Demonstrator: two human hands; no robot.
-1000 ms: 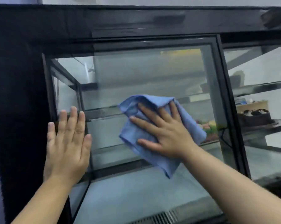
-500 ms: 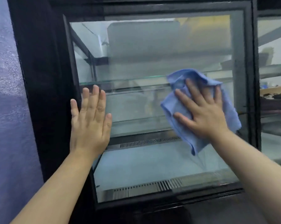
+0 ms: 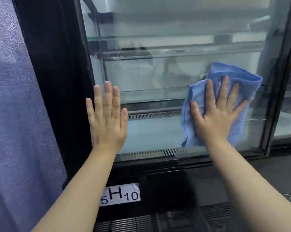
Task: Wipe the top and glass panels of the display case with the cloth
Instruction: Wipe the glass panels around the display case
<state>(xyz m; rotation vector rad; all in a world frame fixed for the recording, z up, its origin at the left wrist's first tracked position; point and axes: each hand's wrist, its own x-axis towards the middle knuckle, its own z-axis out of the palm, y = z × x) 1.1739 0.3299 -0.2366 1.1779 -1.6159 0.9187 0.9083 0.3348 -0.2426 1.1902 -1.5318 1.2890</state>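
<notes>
Right hand (image 3: 215, 118) presses the cloth (image 3: 225, 91), long axis vertical, flat to the glass panel (image 3: 158, 72); left hand (image 3: 107, 118) splayed.

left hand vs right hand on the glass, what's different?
The left hand lies bare at the panel's left edge, partly over the black frame; the right hand presses a blue cloth near the right edge. Left hand's fingers are together and point up; right hand's fingers are spread and tilt right. Both are open and flat against the glass panel.
</notes>
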